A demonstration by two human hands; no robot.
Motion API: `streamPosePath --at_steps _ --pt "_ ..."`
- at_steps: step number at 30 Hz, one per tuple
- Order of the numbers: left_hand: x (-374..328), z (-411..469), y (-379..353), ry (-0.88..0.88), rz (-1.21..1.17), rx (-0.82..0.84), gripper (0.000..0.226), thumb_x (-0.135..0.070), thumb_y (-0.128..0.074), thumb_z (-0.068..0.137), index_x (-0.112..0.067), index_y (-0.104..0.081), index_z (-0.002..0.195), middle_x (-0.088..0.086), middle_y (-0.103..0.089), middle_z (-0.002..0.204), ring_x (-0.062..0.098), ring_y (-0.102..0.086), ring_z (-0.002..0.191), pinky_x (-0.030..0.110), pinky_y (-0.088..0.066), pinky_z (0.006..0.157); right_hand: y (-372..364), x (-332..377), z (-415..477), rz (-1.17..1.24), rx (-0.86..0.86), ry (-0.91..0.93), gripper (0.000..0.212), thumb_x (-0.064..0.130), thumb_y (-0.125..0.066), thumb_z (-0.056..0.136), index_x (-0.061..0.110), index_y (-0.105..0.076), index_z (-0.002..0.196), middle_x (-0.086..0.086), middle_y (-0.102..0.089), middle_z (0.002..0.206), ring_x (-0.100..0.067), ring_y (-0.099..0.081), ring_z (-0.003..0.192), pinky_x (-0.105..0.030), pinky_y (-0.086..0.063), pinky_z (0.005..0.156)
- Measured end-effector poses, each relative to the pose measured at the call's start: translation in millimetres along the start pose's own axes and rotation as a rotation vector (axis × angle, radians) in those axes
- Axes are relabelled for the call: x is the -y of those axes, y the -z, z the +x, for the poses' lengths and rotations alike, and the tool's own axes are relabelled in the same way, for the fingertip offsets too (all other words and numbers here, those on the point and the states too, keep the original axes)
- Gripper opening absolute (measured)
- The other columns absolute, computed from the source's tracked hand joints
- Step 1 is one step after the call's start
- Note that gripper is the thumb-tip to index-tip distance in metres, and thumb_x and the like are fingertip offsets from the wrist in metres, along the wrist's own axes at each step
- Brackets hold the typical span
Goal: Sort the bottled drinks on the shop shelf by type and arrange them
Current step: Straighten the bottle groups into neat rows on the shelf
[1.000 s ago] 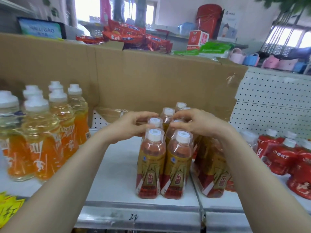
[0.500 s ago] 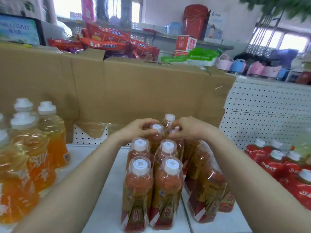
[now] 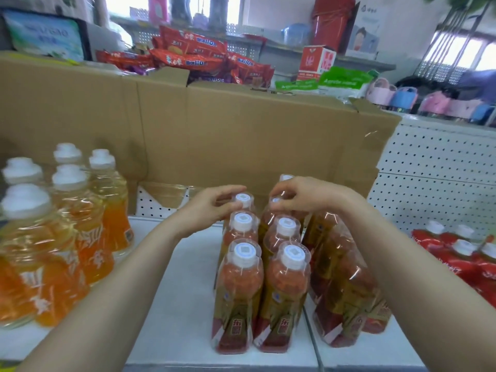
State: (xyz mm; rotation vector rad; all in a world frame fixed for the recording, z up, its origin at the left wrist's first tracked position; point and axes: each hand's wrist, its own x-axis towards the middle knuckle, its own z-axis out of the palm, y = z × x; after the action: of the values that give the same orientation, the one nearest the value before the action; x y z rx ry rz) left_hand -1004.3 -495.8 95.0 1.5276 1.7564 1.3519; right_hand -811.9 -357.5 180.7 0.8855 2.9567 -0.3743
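Setting: small retail shop. White metal shelf [image 3: 171, 304] with perforated back panel [image 3: 429, 189], stocked in grouped rows: orange drink bottles [image 3: 67, 237], tea bottles [image 3: 239, 291], red bottles [image 3: 456, 259]. Beyond the cardboard sheet [image 3: 241, 135]: heaped red snack packets [image 3: 188, 57], a red-and-white carton [image 3: 318, 63], pastel containers [image 3: 408, 96] on further shelving.
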Motion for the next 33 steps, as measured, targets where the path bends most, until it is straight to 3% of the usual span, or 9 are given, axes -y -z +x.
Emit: streamPosePath --at_steps 3,7,13,15,17,24,27,31,33 --pt "-8 -13 2 -0.06 0.001 -0.092 0.037 -0.026 -0.059 0.097 -0.033 -0.057 0.134 -0.02 -0.061 0.13 -0.011 -0.056 0.117 0.008 -0.045 0.094 17 -20 4 0.152 -0.094 -0.024 0.035 0.041 -0.063 0.097 0.027 -0.064 0.129 0.006 -0.067 0.116 -0.019 -0.068 0.102 -0.038 -0.055 0.096" --pt "-18 -32 -6 -0.106 0.007 -0.124 0.038 -0.038 -0.056 0.094 -0.031 -0.061 0.131 -0.025 -0.06 0.129 -0.017 -0.053 0.115 0.003 -0.041 0.09 29 -39 22 -0.188 -0.044 -0.165 0.057 0.049 -0.063 0.095 0.021 -0.053 0.144 -0.002 -0.063 0.136 -0.022 -0.064 0.108 -0.033 -0.048 0.097" --pt "-9 -39 -18 -0.102 0.051 -0.116 0.067 -0.066 -0.055 0.086 -0.031 -0.05 0.143 -0.023 -0.041 0.149 -0.018 -0.039 0.129 0.014 -0.036 0.109 17 -36 43 -0.094 0.03 -0.122 0.052 0.036 -0.07 0.094 0.019 -0.055 0.141 0.001 -0.069 0.096 -0.011 -0.069 0.065 -0.021 -0.053 0.062" --pt "-9 -38 -21 -0.092 0.084 -0.126 0.069 -0.065 -0.052 0.087 -0.031 -0.046 0.146 -0.024 -0.035 0.151 -0.033 -0.032 0.119 -0.001 -0.03 0.098 17 -27 48 -0.067 0.019 -0.082 0.046 0.03 -0.068 0.095 0.018 -0.057 0.138 0.003 -0.066 0.092 -0.011 -0.072 0.066 -0.023 -0.057 0.066" --pt "-8 -37 -23 -0.087 0.128 -0.142 0.068 -0.061 -0.048 0.085 -0.031 -0.046 0.146 -0.025 -0.035 0.15 -0.038 -0.031 0.111 -0.008 -0.026 0.09 15 -15 56 -0.089 0.01 -0.032 0.049 0.034 -0.069 0.095 0.016 -0.058 0.139 -0.003 -0.069 0.113 -0.016 -0.075 0.079 -0.027 -0.059 0.076" --pt "-3 -35 -24 -0.113 0.157 -0.187 0.067 -0.07 -0.043 0.079 -0.038 -0.052 0.137 -0.033 -0.04 0.142 -0.022 -0.036 0.126 0.01 -0.035 0.104 6 24 77 -0.155 0.014 0.112 0.051 0.043 -0.065 0.096 0.021 -0.056 0.141 -0.008 -0.059 0.138 -0.026 -0.061 0.116 -0.034 -0.049 0.099" --pt "-3 -37 -24 -0.11 0.15 -0.19 0.065 -0.068 -0.043 0.081 -0.038 -0.053 0.137 -0.033 -0.042 0.142 -0.018 -0.039 0.128 0.015 -0.037 0.104 2 29 85 -0.15 0.043 0.14 0.047 0.041 -0.062 0.098 0.023 -0.056 0.141 -0.007 -0.06 0.138 -0.023 -0.064 0.109 -0.03 -0.049 0.093" --pt "-2 -38 -25 -0.097 0.146 -0.193 0.066 -0.069 -0.042 0.082 -0.038 -0.05 0.14 -0.033 -0.04 0.144 -0.023 -0.036 0.126 0.012 -0.034 0.102 19 12 84 -0.077 -0.051 0.068 0.05 0.044 -0.057 0.1 0.026 -0.05 0.146 -0.003 -0.052 0.149 -0.026 -0.053 0.131 -0.038 -0.043 0.109" --pt "-2 -39 -27 -0.092 0.144 -0.197 0.064 -0.067 -0.043 0.084 -0.04 -0.049 0.141 -0.034 -0.038 0.145 -0.025 -0.033 0.126 0.012 -0.033 0.102 23 -11 87 -0.162 -0.141 -0.054 0.043 0.038 -0.058 0.1 0.023 -0.056 0.14 -0.007 -0.058 0.142 -0.029 -0.058 0.123 -0.039 -0.047 0.103"
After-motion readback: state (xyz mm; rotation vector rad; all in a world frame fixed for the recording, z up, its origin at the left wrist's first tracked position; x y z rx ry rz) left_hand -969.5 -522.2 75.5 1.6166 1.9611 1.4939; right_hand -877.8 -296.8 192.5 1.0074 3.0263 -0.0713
